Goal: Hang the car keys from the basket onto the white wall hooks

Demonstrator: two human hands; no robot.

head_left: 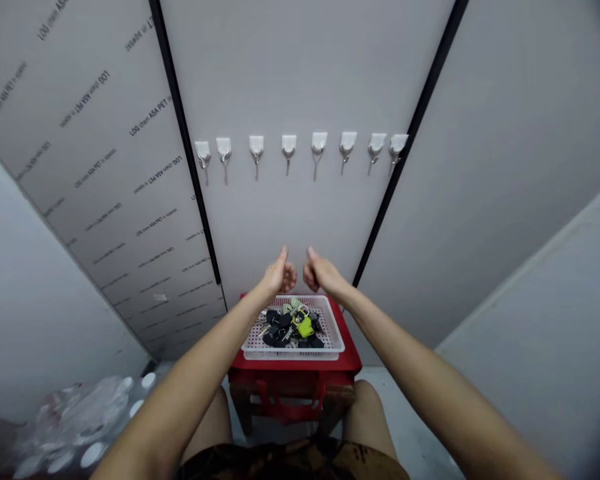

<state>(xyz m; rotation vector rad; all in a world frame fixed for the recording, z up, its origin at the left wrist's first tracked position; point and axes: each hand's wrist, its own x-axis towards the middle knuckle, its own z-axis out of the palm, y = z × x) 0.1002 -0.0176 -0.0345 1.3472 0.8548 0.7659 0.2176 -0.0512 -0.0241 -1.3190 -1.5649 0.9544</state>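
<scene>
Past my left fingers (289, 277) and right fingers (309, 276), both clenched with thumbs raised, stands a grey wall (290, 217). Below them, a red-covered table (350, 357) carries a white basket (293, 355), its long axis running left to right. Inside, the keys (274, 319) lie jumbled, pointing various ways; a lime-green fob (306, 327) sits beneath my right fingers.

Keys (285, 321) in white basket (293, 355) below hooks (289, 143)

- We count eight white wall hooks (289, 143), upper centre
- One left hand (280, 275), one right hand (322, 272)
- One white plastic basket (292, 348), lower centre
- Two black wall strips (177, 110)
- Keys (277, 335): too jumbled to count
</scene>
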